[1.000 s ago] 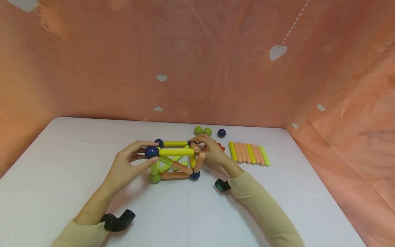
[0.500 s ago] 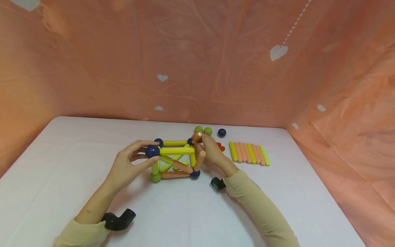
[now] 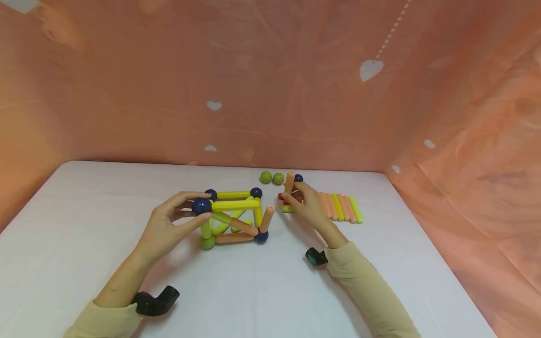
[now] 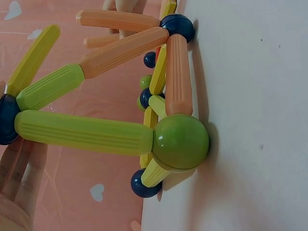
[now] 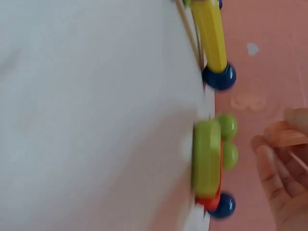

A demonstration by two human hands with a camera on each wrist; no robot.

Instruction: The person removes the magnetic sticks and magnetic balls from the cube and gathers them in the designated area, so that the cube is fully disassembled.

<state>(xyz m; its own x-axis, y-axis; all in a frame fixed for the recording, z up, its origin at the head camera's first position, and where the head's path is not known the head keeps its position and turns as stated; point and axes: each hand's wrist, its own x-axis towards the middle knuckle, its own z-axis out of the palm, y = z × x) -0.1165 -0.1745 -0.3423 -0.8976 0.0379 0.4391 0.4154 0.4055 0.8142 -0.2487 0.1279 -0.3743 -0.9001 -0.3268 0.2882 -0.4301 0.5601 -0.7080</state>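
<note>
Orange stick (image 3: 289, 182) pinched in right hand (image 3: 309, 203), left hand (image 3: 166, 226) gripping frame's (image 3: 235, 205) navy ball (image 3: 201, 206), both well inside table's side edges (image 3: 433, 251).

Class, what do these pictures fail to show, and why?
Head view: number of red pieces; right grip covers part.
Left wrist view: rest of leftmost dark blue ball; cut off by left edge.
Right wrist view: far end of held orange stick, cut off by right edge; ridging on lime stick, blurred.

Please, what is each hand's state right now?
Left hand: closed, holding a yellow, green and orange stick frame by a glossy dark blue ball.
Right hand: closed, holding a straight orange stick.
</note>
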